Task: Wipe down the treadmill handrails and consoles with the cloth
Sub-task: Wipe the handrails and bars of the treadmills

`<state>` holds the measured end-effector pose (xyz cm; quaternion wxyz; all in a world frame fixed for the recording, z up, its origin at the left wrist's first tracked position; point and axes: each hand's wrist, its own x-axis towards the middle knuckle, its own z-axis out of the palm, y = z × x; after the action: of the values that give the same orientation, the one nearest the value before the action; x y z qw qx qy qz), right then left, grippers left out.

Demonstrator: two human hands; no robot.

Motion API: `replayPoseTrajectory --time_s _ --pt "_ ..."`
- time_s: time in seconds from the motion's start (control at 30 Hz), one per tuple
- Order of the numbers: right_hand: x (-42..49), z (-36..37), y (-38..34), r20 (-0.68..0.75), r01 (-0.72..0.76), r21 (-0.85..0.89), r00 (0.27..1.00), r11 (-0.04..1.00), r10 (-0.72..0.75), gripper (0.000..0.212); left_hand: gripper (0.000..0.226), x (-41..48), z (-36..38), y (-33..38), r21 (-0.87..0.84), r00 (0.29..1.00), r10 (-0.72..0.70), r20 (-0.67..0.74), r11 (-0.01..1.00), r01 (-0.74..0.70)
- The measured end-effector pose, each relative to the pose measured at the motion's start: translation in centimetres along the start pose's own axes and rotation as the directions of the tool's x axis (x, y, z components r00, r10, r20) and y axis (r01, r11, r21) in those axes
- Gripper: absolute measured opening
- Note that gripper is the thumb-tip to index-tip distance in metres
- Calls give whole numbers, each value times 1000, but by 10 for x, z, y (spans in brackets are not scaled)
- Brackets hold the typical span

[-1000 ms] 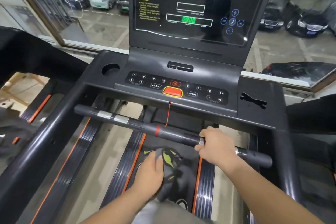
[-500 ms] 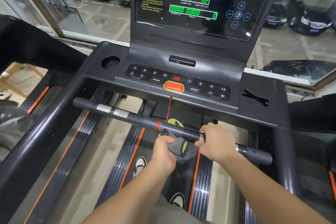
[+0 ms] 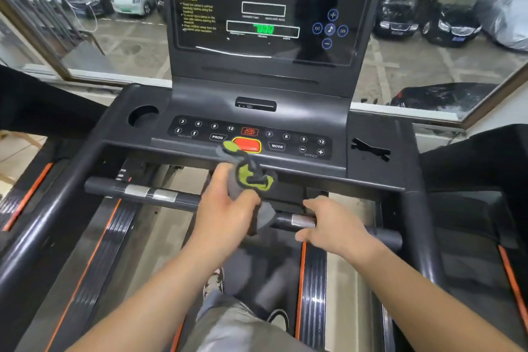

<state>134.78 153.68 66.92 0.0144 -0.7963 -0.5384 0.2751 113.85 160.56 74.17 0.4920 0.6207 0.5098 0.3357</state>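
A person is standing on a black treadmill (image 3: 57,226), looking down. Its console (image 3: 285,88) is rising beyond the crossbar handrail (image 3: 183,198), with its screen glowing. The left hand (image 3: 225,214) is hovering just above the handrail's middle, its fingers clenching a cloth. The right hand (image 3: 337,226) is sitting on the handrail's right part, fingers and thumb curling loosely around it. The grey and green cloth (image 3: 251,180) is sticking up beyond the handrail, its tip overlapping the console's red button (image 3: 250,146).
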Motion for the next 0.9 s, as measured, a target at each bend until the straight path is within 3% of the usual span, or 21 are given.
replayPoseTrajectory --time_s 0.07,0.1,0.17,0.2,0.3,0.37,0.43,0.5,0.53,0.6,0.67,0.83,0.9 --pt "-7 -5 11 -37 -29 -178 999 984 23 41 28 5 20 -26 367 966 151 208 904 -220" --pt "-10 -5 15 -50 -53 -211 998 976 44 33 29 6 32 -43 495 922 181 343 799 -341" --pt "-14 -3 19 -71 -76 -217 996 973 62 27 38 7 57 -82 663 817 209 538 495 -562" --pt "-14 -1 20 -85 -75 -217 995 973 57 26 42 10 67 -92 703 801 195 566 394 -592" --pt "-13 -1 19 -103 -67 -196 994 978 48 29 45 33 89 -81 808 837 68 543 228 -543" --pt "-11 -3 20 -86 -76 -175 994 982 61 30 49 62 101 -70 840 861 -81 502 282 -464" --pt "-9 -4 21 -75 -85 -162 994 983 74 28 56 86 114 -59 848 818 -299 491 379 -370" --pt "-10 -2 21 -86 -83 -154 994 985 71 24 56 90 122 -52 853 806 -338 486 384 -353" --pt "-11 0 22 -104 -81 -154 992 985 65 24 52 83 122 -53 853 825 -287 486 361 -377" --pt "-14 4 24 -153 -71 -160 987 985 46 24 40 50 108 -63 804 873 1 488 390 -449" --pt "-15 6 24 -166 -68 -134 985 989 46 26 27 8 85 -85 722 822 204 532 398 -566" --pt "-12 2 23 -164 -62 -118 986 991 42 23 32 -1 69 -115 606 703 308 641 359 -710" --pt "-12 2 24 -166 -63 -123 985 990 42 24 33 18 84 -92 678 735 255 629 282 -679"
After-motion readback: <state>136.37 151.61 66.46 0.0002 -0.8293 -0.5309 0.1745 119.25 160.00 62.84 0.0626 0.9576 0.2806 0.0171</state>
